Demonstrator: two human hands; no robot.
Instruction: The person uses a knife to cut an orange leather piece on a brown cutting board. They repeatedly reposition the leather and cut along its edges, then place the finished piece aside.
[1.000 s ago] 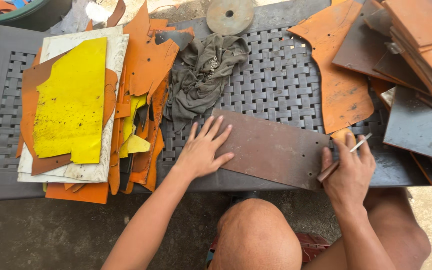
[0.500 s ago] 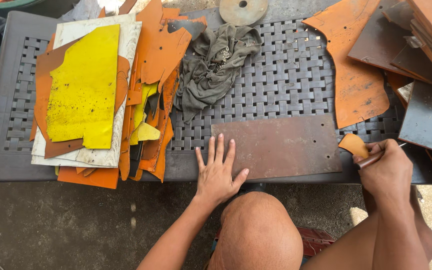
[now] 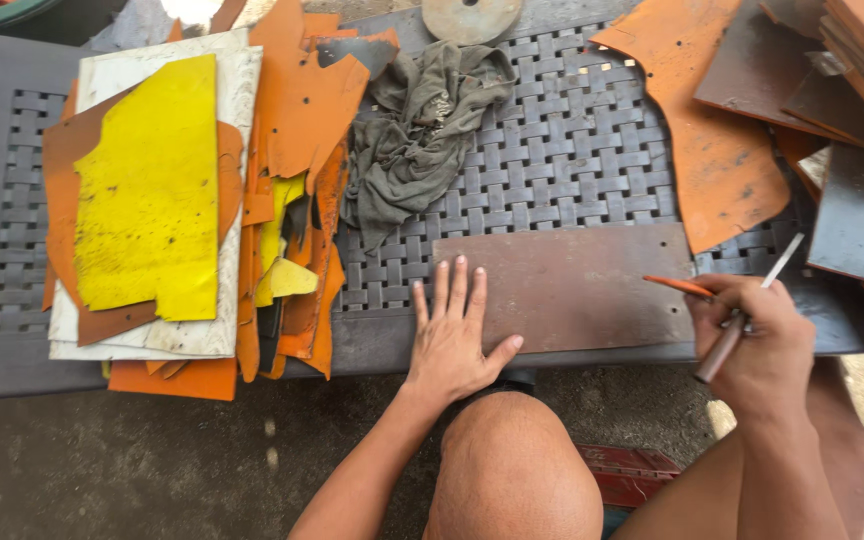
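One brown rectangular sheet (image 3: 577, 285) lies flat on the grey woven-pattern plastic table (image 3: 562, 150), at its near edge; its surface is dull, mottled and slightly scuffed, with a small hole near its right end. The left hand (image 3: 455, 335) rests palm down, fingers spread, on the sheet's left end, gripping nothing. The right hand (image 3: 757, 345), at the sheet's right end, is closed around one slim pen-like tool (image 3: 747, 310) and pinches one small orange scrap (image 3: 677, 286). One crumpled grey-green cloth (image 3: 417, 135) sits just beyond the sheet. Left of the sheet lies a layered pile of orange and brown cut pieces topped by one large yellow piece (image 3: 147, 205). One big orange piece (image 3: 717, 150) lies beyond the sheet's right end.
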